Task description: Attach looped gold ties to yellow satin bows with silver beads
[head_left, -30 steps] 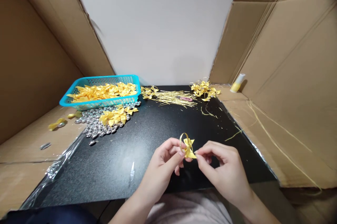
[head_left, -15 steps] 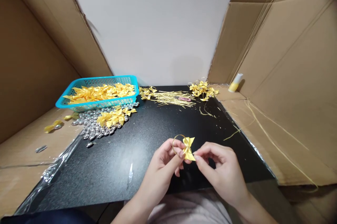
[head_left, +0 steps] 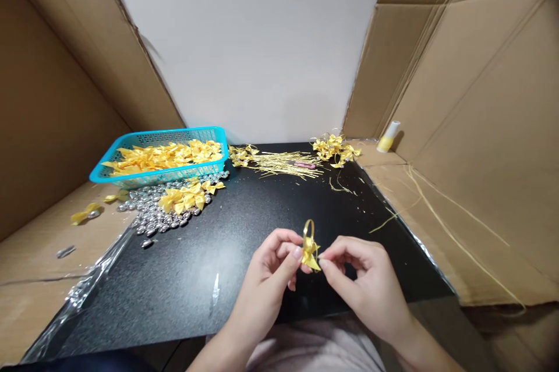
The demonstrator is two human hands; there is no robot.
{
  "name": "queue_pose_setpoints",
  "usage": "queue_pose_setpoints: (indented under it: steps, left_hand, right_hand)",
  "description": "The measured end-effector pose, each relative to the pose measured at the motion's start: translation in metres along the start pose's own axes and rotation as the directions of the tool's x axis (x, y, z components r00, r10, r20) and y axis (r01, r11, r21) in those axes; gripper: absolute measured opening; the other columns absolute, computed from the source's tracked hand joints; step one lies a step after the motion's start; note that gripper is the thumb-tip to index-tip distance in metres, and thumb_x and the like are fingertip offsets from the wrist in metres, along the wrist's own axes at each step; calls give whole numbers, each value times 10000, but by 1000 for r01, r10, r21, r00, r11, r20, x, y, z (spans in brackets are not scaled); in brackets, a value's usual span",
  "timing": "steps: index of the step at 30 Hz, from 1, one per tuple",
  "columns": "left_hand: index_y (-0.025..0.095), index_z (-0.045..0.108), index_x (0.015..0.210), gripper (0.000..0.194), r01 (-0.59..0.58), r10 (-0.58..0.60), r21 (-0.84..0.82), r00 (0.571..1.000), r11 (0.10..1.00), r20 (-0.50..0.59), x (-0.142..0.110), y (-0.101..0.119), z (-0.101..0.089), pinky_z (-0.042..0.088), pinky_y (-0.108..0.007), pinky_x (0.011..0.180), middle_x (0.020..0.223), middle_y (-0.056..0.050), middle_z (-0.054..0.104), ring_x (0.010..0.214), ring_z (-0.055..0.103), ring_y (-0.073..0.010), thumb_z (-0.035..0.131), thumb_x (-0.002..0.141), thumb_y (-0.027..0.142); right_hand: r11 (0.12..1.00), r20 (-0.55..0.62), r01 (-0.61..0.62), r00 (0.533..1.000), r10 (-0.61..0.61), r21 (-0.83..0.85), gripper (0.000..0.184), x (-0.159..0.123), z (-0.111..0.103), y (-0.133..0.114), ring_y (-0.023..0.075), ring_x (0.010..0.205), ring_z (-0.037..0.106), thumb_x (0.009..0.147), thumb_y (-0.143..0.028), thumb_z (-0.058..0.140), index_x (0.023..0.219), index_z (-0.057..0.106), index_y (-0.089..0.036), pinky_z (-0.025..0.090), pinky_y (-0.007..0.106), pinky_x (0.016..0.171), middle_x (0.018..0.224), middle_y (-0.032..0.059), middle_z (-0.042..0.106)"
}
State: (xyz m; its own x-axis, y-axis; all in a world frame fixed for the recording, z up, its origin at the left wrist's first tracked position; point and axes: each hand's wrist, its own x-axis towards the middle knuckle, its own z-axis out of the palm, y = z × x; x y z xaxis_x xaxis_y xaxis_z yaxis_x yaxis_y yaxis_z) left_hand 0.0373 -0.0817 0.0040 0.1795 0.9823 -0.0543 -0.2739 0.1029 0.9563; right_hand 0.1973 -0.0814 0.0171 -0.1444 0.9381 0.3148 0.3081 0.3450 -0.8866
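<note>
Between thumb and fingers, my left hand [head_left: 279, 261] grips a yellow ribbon bow [head_left: 310, 254]. A thin gold tie loop [head_left: 308, 229] stands up from the top of the bow. My right hand [head_left: 360, 267] is closed in a pinch at the bow's right lower tip; whether it holds the ribbon or a tie end is too small to make out. Both hands hover over the near part of the black tabletop [head_left: 244, 255]. Part of the bow is hidden behind my left fingertips.
Yellow bows fill a blue basket [head_left: 159, 177] at the back left. Silver beads [head_left: 152, 218] and loose bows [head_left: 187, 196] lie before it. Gold tie strips [head_left: 286, 163], a pink clip [head_left: 304, 165], looped bows [head_left: 334, 148] and a white-yellow thread spool [head_left: 388, 136] are farther back.
The bow has turned in my left fingers. Its gold loop, earlier leaning left over my fingers, now stands upright and is seen nearly edge-on. My right hand stays pinched beside the bow.
</note>
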Motion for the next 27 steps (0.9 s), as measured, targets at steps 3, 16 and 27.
queue_pose_setpoints:
  steps: [3, 16, 27]
  left_hand:
    - [181, 555, 907, 278, -1, 1, 11, 1000, 1000, -5, 0, 0, 0, 374, -168, 500, 638, 26, 565, 534, 437, -78, 653, 832, 430]
    - [192, 589, 889, 253, -95, 101, 91, 993, 991, -62, -4, -3, 1, 423, -189, 544, 698, 8, 577, 594, 485, -103, 664, 821, 424]
    - [205, 605, 888, 170, -175, 190, 174, 979, 969, -70, -8, -9, 0, 418, -209, 602, 771, -6, 590, 651, 509, -116, 655, 840, 360]
  right_hand:
    - [1000, 3, -9, 1000, 9, -3, 129, 0, 1, 0, 129, 534, 555, 769, -141, 607, 658, 670, -164, 436, 229, 510, 592, 18, 633]
    - [989, -101, -18, 994, 33, 145, 133, -7, 14, 7, 161, 577, 598, 805, -201, 609, 684, 644, -159, 484, 262, 545, 622, 38, 637]
    - [958, -146, -6, 988, 50, 286, 144, -11, 19, 6, 111, 539, 550, 818, -203, 615, 680, 607, -166, 452, 202, 496, 603, 1, 587]
